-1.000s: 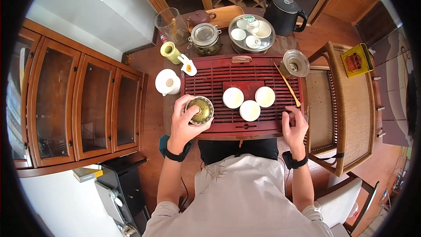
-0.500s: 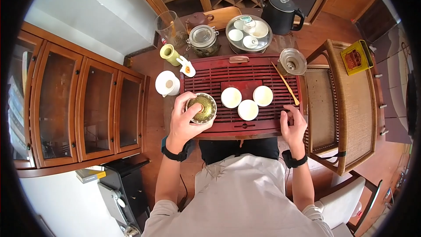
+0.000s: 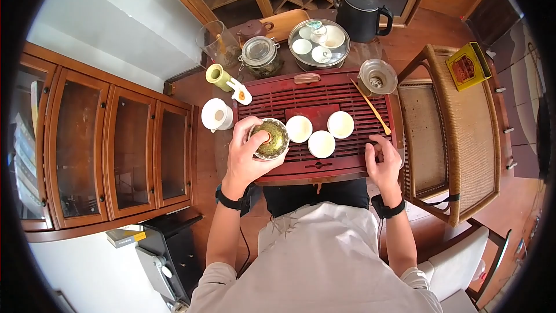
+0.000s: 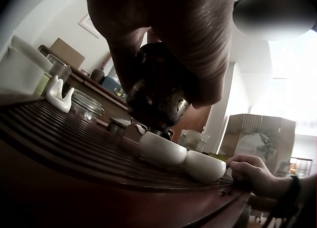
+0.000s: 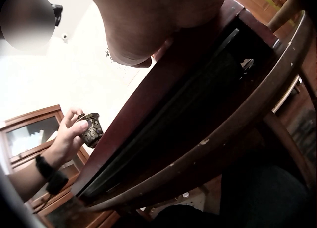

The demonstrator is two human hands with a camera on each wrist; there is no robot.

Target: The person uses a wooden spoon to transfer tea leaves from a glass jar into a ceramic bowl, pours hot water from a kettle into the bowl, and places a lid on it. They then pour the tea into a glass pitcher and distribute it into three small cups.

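Note:
My left hand (image 3: 243,159) grips a lidded gaiwan (image 3: 277,138), with its rim between the fingers and one fingertip pressed on the lid's knob. In the right wrist view the gaiwan (image 5: 91,131) shows a dark patterned body and leans slightly above the tray's edge. Three white teacups (image 3: 321,144) stand in a triangle on the red slatted tea tray (image 3: 272,168), just right of the gaiwan; pale yellow-green shows inside them. Loosely bent, my right hand (image 3: 384,161) rests at the tray's right edge and holds nothing.
A white pitcher (image 3: 215,114) and a white hand-shaped stand (image 3: 240,93) are left. Behind the tray are a clip-top glass jar (image 3: 259,55), a lidded round dish (image 3: 318,44) and a black kettle (image 3: 362,17). A glass vessel (image 3: 376,76) and wooden stick (image 3: 370,106) lie right.
The gaiwan in my left hand has shifted right, nearer the leftmost cup, and its lid tips rightward. The head view has turned a little. My right hand stays by the tray's edge.

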